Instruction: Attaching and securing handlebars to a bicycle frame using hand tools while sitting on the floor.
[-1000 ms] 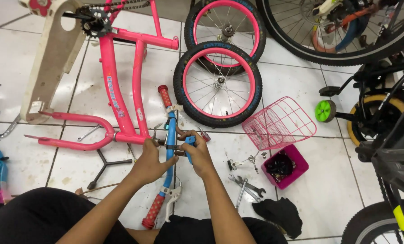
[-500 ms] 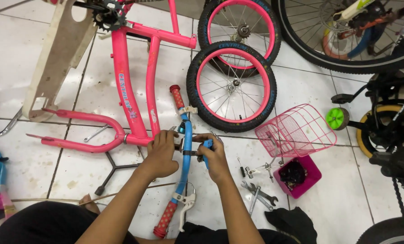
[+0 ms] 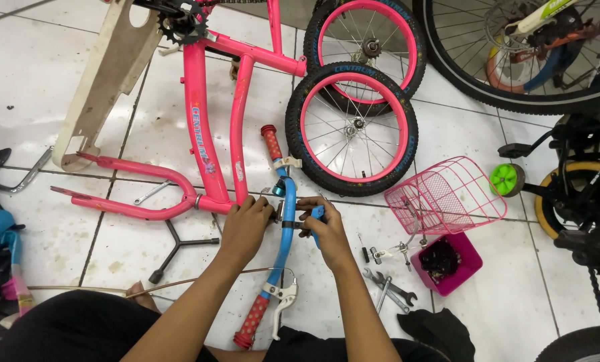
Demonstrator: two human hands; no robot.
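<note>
Clearly the bicycle is far from assembled: the bare pink steel frame [image 3: 206,127] lies flat on the white tiled floor [image 3: 58,87] in the upper left of the frame, with no wheels, handlebar or basket on it, and the two pink-rimmed black-tyred wheels [image 3: 351,131] lie loose beside it at top centre. The curved blue metal handlebar with red dotted grips [image 3: 285,251] lies at centre, running from a grip just below the frame down to the bottom edge; a white brake lever [image 3: 283,298] is already mounted near its lower grip.

Both hands meet at the bar's middle, close together. The left hand [image 3: 245,226] is closed around the clamp area there, and the right hand [image 3: 323,224] grips a small blue-handled tool [image 3: 317,216] against the same spot; what exactly sits under the fingers is hidden.

As for containers, the pink wire basket [image 3: 445,194] at right centre lies tipped on its side and looks empty. Just below it, the small magenta plastic tub [image 3: 466,265] holds a dark heap of small parts, too jumbled to identify. Steel spanners [image 3: 387,289] lie on the tiles beside it.
</note>
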